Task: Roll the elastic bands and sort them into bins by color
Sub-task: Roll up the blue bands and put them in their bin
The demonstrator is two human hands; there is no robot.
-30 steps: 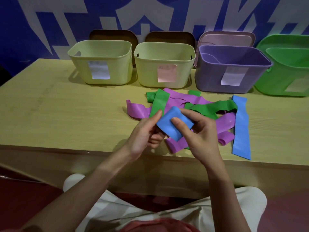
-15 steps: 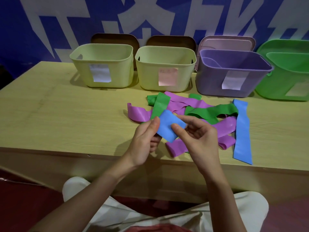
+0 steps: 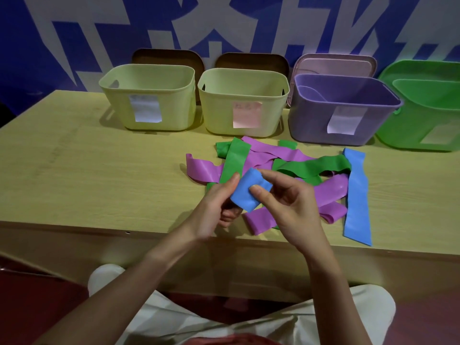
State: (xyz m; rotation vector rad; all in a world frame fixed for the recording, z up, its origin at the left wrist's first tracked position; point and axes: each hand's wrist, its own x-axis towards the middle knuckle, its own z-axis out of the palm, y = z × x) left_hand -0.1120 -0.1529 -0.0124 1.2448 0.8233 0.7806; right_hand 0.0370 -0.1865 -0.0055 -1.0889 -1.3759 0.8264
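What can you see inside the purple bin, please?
Only the purple bin interior's far wall and a curved shape at its back left show; its front wall hides the floor, so any bands there cannot be seen.

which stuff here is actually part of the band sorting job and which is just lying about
Part of the job:
rolled blue band, held by left hand and right hand
flat blue band
purple bands
green bands
four bins

Just lying about:
lids behind bins
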